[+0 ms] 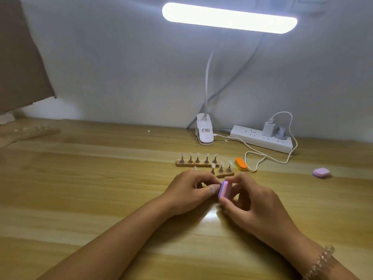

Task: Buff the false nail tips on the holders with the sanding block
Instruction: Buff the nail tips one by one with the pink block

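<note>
Right hand (254,201): fingers pinch sanding block (223,188), just in front of holder rack (196,164).
Left hand (189,190): fingers curled; contents hidden, cannot tell.
Risk: a hard stroke could likely pop off a nail tip (207,155).

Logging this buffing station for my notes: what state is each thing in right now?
White LED bar lamp: lit.
White power strip: red light on, charger plugged in.
Purple sanding block: upright, pinched by right hand.
Left hand: fingers curled beside block; contents hidden.
Orange sanding block: resting on wooden table.
Lilac square pad: resting on table, apart.
Metal nail-tip holders: standing on wooden strips.
</note>
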